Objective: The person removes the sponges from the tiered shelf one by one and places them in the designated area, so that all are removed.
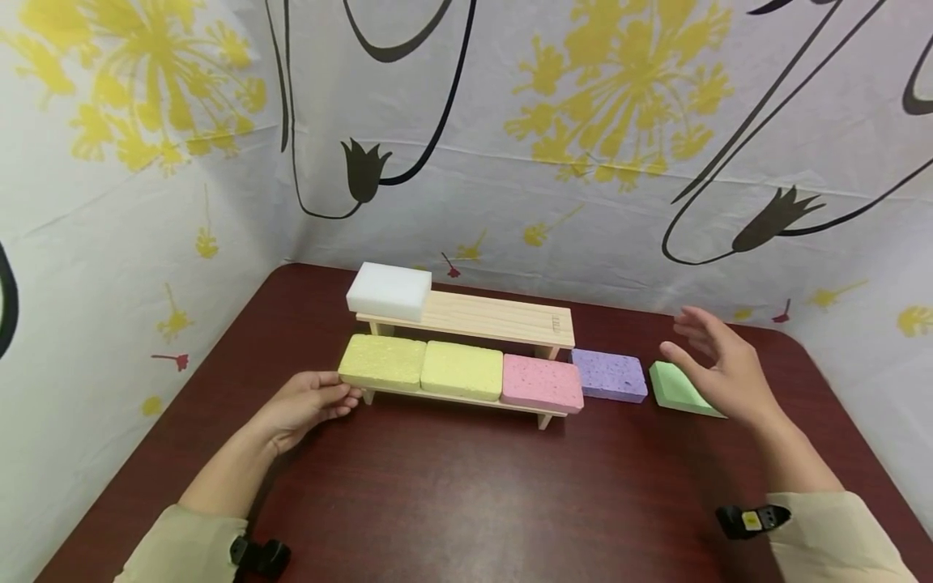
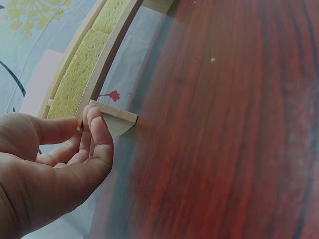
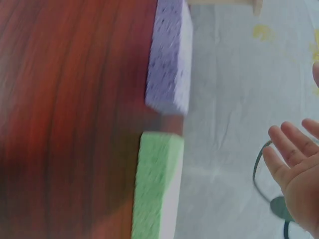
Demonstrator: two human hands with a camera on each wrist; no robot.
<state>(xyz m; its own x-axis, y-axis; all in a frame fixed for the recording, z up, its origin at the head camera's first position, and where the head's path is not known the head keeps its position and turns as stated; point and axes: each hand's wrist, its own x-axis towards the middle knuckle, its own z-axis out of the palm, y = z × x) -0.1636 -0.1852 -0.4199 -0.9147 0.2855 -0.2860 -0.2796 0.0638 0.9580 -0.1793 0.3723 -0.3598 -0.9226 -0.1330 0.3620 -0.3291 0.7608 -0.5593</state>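
Observation:
My left hand (image 1: 309,405) pinches the left end of a low, two-level wooden stand (image 1: 503,316) between thumb and fingers; the left wrist view shows the fingertips at the board's corner by its short leg (image 2: 117,112). On the lower board sit two yellow sponges (image 1: 384,361) (image 1: 462,369) and a pink sponge (image 1: 542,382), side by side. A white foam block (image 1: 391,289) lies on the upper board's left end. Above the table at the right, my right hand (image 1: 729,368) holds nothing, fingers spread, over a green sponge (image 1: 678,387) that it partly hides.
A purple sponge (image 1: 608,375) lies on the dark red table (image 1: 466,494), between the stand and the green sponge. Patterned white cloth (image 1: 466,162) hangs behind the table and along both sides.

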